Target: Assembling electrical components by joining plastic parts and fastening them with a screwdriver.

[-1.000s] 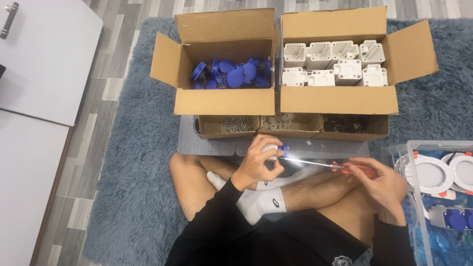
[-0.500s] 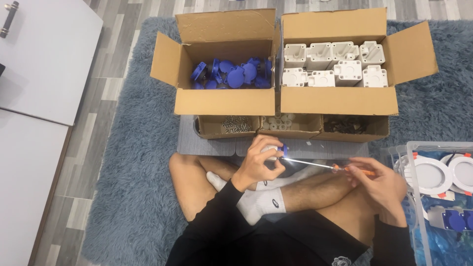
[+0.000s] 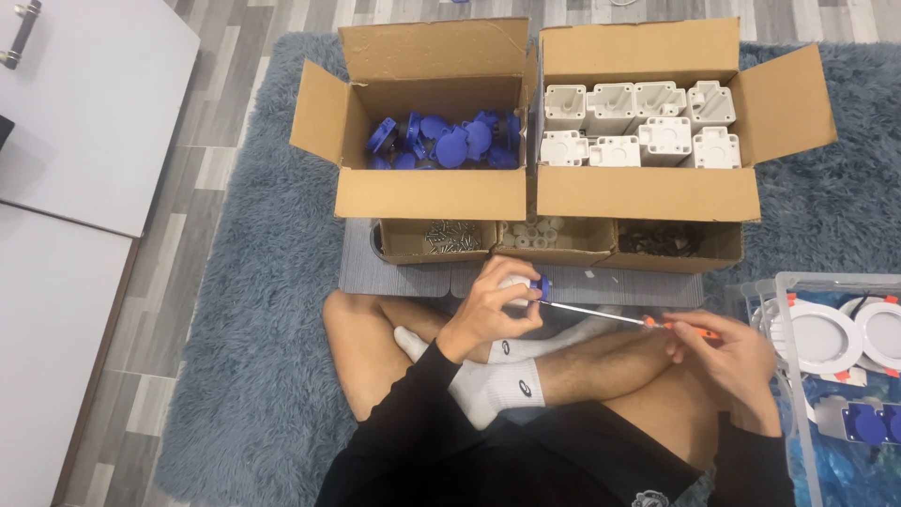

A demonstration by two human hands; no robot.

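My left hand [image 3: 490, 308] grips a small white and blue part [image 3: 527, 284] above my crossed legs. My right hand [image 3: 727, 361] holds an orange-handled screwdriver [image 3: 683, 327]. Its thin metal shaft [image 3: 591, 312] runs left, and its tip meets the blue side of the part. Both hands sit over my lap, the left one close to a low tray of small compartments [image 3: 554, 240].
Two open cardboard boxes stand ahead on the blue rug: the left box [image 3: 427, 192] holds blue parts, the right box [image 3: 648, 192] white housings. The tray holds screws [image 3: 449, 236] and small pieces. A clear bin [image 3: 798, 394] at right holds round white fittings. A white cabinet [image 3: 84, 103] is at left.
The hands and screwdriver have stayed almost in place; the right hand shifted slightly on the handle. The boxes have not moved.
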